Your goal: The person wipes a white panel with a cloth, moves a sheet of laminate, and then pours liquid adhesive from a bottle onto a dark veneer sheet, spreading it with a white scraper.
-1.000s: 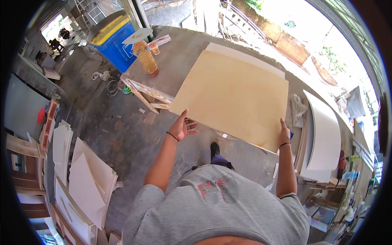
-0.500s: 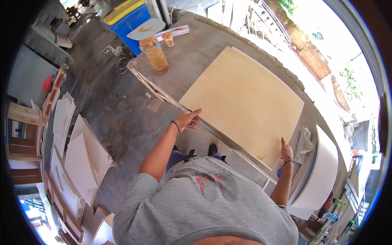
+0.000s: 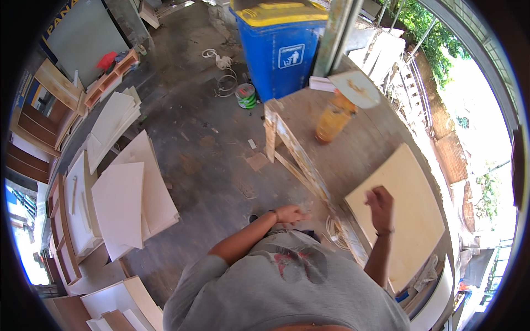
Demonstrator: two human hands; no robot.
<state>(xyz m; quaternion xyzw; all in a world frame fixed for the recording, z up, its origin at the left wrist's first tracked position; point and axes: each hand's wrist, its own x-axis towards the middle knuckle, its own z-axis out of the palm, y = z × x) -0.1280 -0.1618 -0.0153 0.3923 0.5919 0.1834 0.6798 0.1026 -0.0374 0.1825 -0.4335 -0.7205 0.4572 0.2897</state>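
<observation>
Pale tan rectangular plywood board (image 3: 408, 215) lying flat on the grey work table (image 3: 353, 160), toward the table's right side, with its near-left corner close to the table's front edge. Right hand (image 3: 381, 201) over the board's left portion, fingers curled loosely downward; the view does not show whether they touch the surface, and they grip nothing visible. Left hand (image 3: 291, 214) held off the table's left edge, above the concrete floor (image 3: 204, 149), fingers partly bent and blurred, with no object seen in them. A dark band sits on each wrist.

On the table beyond the board: an amber translucent plastic jar (image 3: 333, 122) with a pale round disc (image 3: 358, 88) just above it. A rough wooden frame of paint-stained slats (image 3: 287, 149) runs along the table's left edge, and a coil of pale cord (image 3: 337, 231) lies by the near edge between the two hands.

Farther back stands a blue wheeled bin with a yellow lid (image 3: 281, 47), with a small green-banded tin (image 3: 246, 95) on the floor beside it. Stacks of white cut panels (image 3: 130, 193) lean and lie on the floor at left, well apart from the table.
</observation>
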